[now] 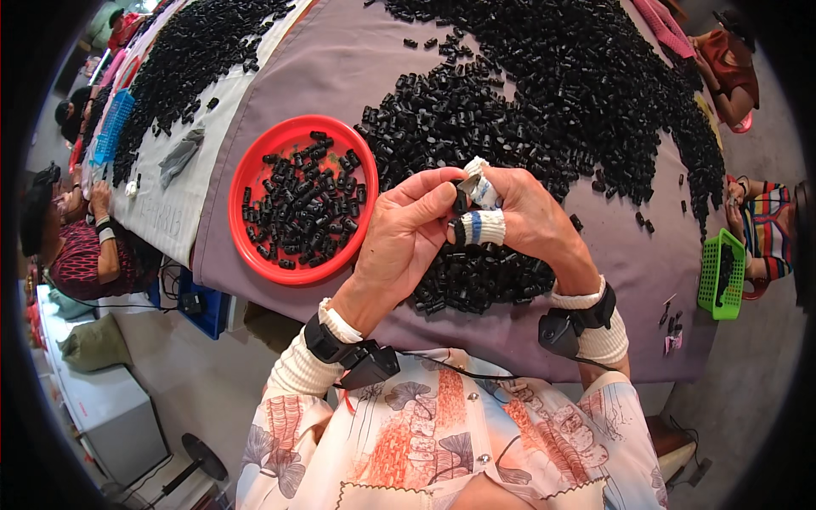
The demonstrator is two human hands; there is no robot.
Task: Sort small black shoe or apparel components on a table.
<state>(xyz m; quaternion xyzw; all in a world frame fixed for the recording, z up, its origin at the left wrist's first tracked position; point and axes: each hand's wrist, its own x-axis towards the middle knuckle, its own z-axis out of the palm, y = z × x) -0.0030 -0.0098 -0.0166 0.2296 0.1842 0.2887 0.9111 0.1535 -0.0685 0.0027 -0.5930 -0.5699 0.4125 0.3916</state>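
My left hand [393,242] is closed, its thumb and index finger pinching a small black cylindrical part [461,201]. Against the same part press the closed fingers of my right hand [535,212]. White finger wraps [482,228], one with a blue stripe, cover some right fingertips and partly hide the part. Below and beyond both hands spreads a large pile of similar black parts [561,102]. Left of my left hand sits a round red tray [237,208] with many such parts lying loosely in it.
The pile lies on a mauve cloth-covered table [289,76]. A second table [183,208] at left bears more black parts, a blue basket [115,126] and a grey bag [180,157]. A green basket [721,276] stands at the right edge. Other people sit at both sides.
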